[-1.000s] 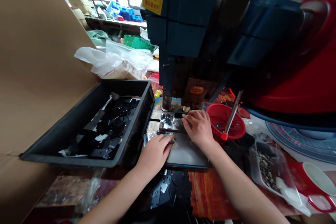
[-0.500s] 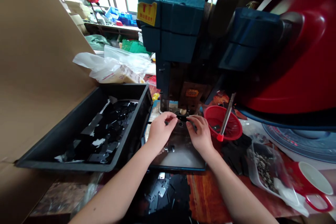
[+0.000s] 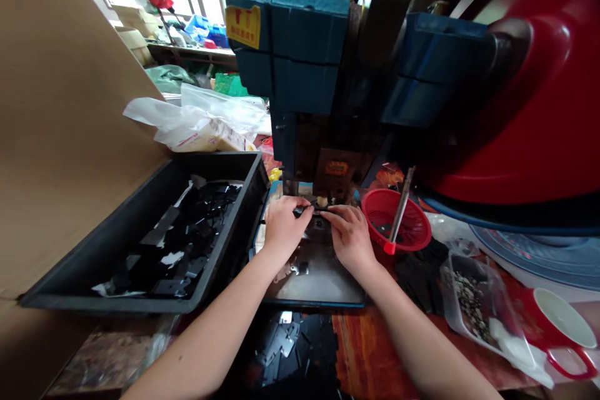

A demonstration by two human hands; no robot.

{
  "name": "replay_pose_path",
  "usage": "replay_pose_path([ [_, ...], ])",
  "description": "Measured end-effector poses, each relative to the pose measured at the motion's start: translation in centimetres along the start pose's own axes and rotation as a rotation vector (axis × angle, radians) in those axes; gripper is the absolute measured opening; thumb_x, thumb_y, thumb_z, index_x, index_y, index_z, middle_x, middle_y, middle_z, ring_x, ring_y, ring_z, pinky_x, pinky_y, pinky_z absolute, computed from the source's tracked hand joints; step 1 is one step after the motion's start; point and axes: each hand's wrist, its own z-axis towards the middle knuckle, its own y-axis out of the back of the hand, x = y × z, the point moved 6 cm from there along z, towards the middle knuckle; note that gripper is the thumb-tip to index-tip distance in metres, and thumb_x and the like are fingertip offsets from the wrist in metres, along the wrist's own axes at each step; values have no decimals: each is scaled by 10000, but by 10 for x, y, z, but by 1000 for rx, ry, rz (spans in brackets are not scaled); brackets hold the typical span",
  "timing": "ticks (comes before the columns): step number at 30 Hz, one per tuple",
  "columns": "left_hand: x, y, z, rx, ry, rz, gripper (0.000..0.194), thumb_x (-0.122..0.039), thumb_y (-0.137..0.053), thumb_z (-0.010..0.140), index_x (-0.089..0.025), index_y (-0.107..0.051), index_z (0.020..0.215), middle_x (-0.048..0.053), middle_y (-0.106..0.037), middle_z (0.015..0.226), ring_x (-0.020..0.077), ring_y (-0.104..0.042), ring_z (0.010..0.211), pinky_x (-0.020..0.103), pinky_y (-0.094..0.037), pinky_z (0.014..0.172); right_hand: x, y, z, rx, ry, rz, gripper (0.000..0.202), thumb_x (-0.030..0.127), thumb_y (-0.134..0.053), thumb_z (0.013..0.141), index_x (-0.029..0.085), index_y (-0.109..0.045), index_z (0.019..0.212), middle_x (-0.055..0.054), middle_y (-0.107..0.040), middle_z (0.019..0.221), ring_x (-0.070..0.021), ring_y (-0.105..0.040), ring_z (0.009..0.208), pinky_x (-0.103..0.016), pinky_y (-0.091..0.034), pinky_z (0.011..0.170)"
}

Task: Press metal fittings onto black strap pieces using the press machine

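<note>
At the near edge of the wooden tabletop (image 3: 359, 344), we list a dark, glossy spread of flat pieces (image 3: 284, 344). To the right: one red mug (image 3: 524, 301), pale inside, and just beside it one clear plastic box (image 3: 452, 309) of small metallic bits. Next, one metal plate (image 3: 330, 278), blue at its rim, bearing a few small shiny pieces (image 3: 300, 268). Over its farther part we enter our left hand (image 3: 285, 225) and our right hand (image 3: 351, 237), well apart at the wrists, near each other at the fingertips; thumb and forefinger of each pinch a slim dark strip (image 3: 322, 209), which lies across the gap between them, under the machine head. What the strip touches beneath, we cannot tell. To the left: one black tray (image 3: 140, 305) of dark flat scraps. To the right: one red basket (image 3: 417, 237), a metal rod (image 3: 402, 206) with a red end leaning across it. Above: one blue machine (image 3: 302, 84) with a yellow label (image 3: 242, 26). Beyond: one whitish plastic bag (image 3: 220, 106); farthest, blue bins (image 3: 218, 36) by a bright window.
</note>
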Motion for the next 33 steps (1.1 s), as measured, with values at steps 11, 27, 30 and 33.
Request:
replay_pose_path([
  [11,9,-14,9,85,-24,-32,206,-274,-618,770,-232,-676,963,39,-672,1015,242,-576,1007,397,-422,918,13,2,6,68,50,-180,339,132,-501,846,316,-638,1095,-31,-647,1107,-267,-491,1116,-570,-186,1077],
  [27,19,15,-20,53,34,-209,208,-286,-526,835,-231,-640,1001,29,-631,1075,213,-555,1048,378,-421,945,-44,34,-81,-240,-502,831,514,551,-292,920,184,-653,913,-81,-675,825,-226,-638,806,-392,-496,763],
  [30,15,2,-15,177,-7,-200,333,-224,-600,749,-238,-617,1081,35,-605,1141,230,-531,1101,406,-399,988,-41,35,-77,-236,-479,847,493,541,-319,915,191,-665,894,-78,-676,822,-223,-636,791,-387,-499,745],
  [33,16,-7,-11,239,-13,-197,416,-176,-617,701,-241,-603,1111,40,-598,1156,243,-536,1103,414,-420,971,-40,32,-75,-234,-480,906,481,539,-322,918,203,-666,905,-68,-674,817,-212,-631,776,-378,-502,730],
])
